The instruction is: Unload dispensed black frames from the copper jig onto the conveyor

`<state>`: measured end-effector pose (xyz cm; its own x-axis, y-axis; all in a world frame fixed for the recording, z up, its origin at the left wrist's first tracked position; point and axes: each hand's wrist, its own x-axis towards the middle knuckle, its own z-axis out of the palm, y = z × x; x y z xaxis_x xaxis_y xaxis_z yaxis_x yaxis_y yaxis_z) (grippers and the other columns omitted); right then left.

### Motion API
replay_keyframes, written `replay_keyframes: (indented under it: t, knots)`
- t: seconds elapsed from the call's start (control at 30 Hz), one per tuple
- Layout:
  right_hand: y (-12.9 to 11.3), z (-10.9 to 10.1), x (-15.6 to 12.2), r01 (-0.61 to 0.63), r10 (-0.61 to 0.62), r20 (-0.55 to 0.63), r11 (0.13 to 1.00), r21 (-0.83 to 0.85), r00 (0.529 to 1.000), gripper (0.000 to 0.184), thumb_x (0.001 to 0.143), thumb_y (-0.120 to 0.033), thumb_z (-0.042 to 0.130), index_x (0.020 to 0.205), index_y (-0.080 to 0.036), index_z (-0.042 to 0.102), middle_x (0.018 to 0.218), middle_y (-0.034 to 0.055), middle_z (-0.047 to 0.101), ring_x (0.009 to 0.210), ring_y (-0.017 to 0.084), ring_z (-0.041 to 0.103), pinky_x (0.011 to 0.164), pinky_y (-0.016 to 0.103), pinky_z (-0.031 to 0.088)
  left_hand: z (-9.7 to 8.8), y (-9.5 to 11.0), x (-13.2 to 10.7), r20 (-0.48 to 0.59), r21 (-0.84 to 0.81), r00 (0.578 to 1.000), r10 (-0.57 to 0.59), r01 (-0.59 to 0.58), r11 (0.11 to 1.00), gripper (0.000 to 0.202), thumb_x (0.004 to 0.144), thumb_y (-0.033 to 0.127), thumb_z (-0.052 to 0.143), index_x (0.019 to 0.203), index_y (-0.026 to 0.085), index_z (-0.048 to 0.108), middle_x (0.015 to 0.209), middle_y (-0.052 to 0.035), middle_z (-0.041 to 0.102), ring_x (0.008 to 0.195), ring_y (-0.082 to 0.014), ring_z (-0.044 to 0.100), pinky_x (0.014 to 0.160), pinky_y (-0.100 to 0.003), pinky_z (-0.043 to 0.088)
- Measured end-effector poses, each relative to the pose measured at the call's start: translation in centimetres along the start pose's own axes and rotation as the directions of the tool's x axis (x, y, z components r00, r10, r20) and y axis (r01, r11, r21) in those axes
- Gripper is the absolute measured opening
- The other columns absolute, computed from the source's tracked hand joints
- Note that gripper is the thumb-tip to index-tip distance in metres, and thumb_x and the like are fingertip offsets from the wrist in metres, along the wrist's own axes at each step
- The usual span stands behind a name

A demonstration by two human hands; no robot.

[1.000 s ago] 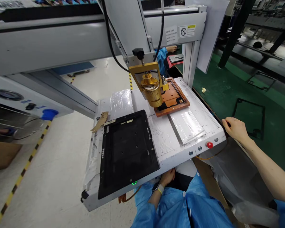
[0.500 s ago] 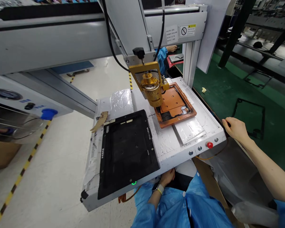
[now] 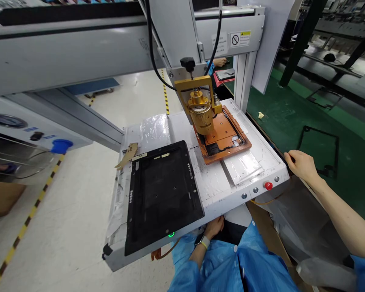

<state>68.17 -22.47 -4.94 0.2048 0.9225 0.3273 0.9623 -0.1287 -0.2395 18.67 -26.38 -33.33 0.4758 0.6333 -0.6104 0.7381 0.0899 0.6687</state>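
Note:
My left hand (image 3: 214, 227) rests low in my lap, just under the front edge of the machine bed, with a watch on the wrist. Its fingers look curled and are partly hidden. My right hand (image 3: 302, 164) is closed in a fist at the bed's right corner, beside the green table edge; what it may hold is hidden. Over the orange fixture plate (image 3: 223, 134) hangs a brass-coloured machine head (image 3: 200, 115), covering the plate's left part. Left of it lies a black fixture plate (image 3: 164, 194). Neither hand touches the plates.
Buttons and a red knob (image 3: 268, 185) line the bed's front edge. Clear plastic sheets (image 3: 241, 166) lie under the orange plate. A thin black frame (image 3: 337, 156) rests on the green table (image 3: 280, 121). Another person's hand (image 3: 220, 62) shows behind the gantry post.
The brass-coloured head and its column have shifted right, with their cables, over the orange plate. Both my hands have stayed in place.

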Motion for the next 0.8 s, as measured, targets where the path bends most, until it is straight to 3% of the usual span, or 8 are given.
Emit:
replay_keyframes:
  t: [0.37,0.8]
  knots:
    - [-0.02,0.05,0.03,-0.004,0.004,0.001,1.0,-0.002,1.0,0.048,0.116,-0.052,0.043,0.077,-0.025,0.039,0.078,0.0119,0.063,0.077,0.025,0.058,0.071,0.04,0.029,0.25,-0.43,0.22,0.006,0.013,1.0,-0.007,0.007,1.0,0.073,0.113,0.058,0.016,0.052,0.03,0.045,0.063,-0.0088,0.059,0.078,-0.0266,0.07,0.113,-0.041,0.052]
    - [0.14,0.27,0.01,-0.014,0.014,0.006,1.0,-0.003,1.0,0.047,0.116,-0.052,0.043,0.079,-0.025,0.042,0.08,0.0102,0.063,0.079,0.025,0.059,0.07,0.04,0.029,0.09,-0.07,0.01,-0.001,0.017,1.0,-0.007,0.007,1.0,0.072,0.113,0.056,0.015,0.053,0.029,0.045,0.064,-0.0097,0.06,0.078,-0.0269,0.07,0.111,-0.042,0.054]
